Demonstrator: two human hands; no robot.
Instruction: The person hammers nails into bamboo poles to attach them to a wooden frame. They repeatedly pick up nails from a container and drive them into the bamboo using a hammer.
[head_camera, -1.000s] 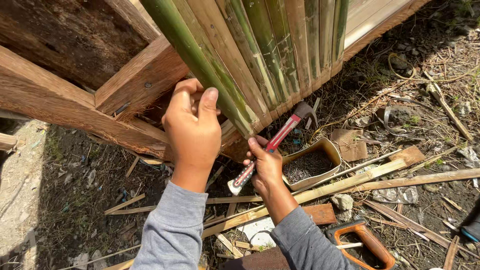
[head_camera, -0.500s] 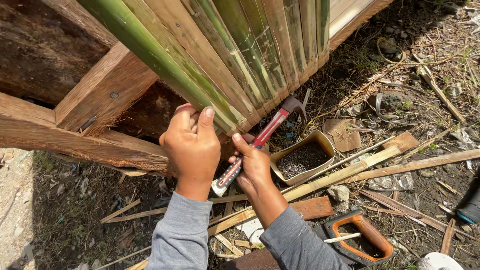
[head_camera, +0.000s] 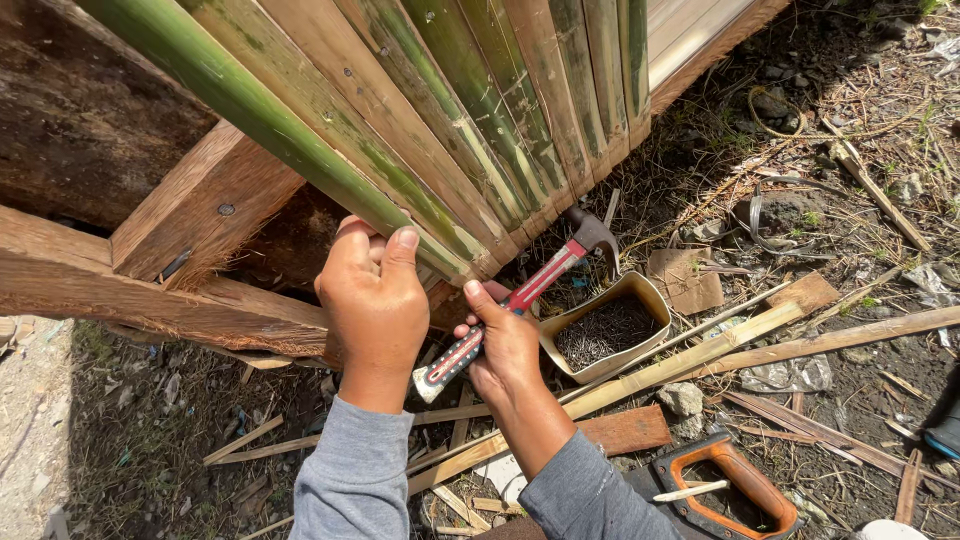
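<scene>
In the lower middle of the frame, the right hand (head_camera: 505, 345) is closed around the hammer (head_camera: 520, 300), whose head points up right, near the tin of nails (head_camera: 605, 330). The left hand (head_camera: 375, 300) pinches at the bamboo slat (head_camera: 290, 135) at centre. Good practice: hold the slat flat on the wooden beam (head_camera: 150, 300) and strike squarely.

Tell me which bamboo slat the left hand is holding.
The greenest, outermost bamboo slat at the left edge; the left hand grips its lower end, the others are untouched.
</scene>
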